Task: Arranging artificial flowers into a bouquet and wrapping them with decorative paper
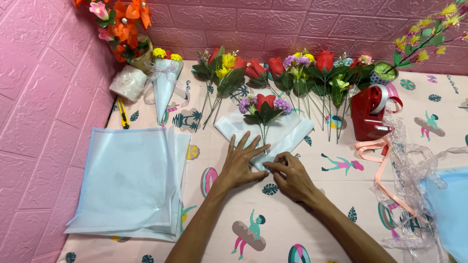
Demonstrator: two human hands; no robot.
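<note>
Two hands work at the near edge of a pale wrap (273,132) on the desk (321,195): the left hand (240,163) lies flat and spread, pinning it, while the right hand (287,171) pinches its lower corner. A small posy (263,108) rests on the wrap. This looks like folding; keeping the stems pinned matters. Spare sheets (129,178) lie left, ribbon (378,168) right, loose flowers (312,73) beyond, crowding the far side.
</note>
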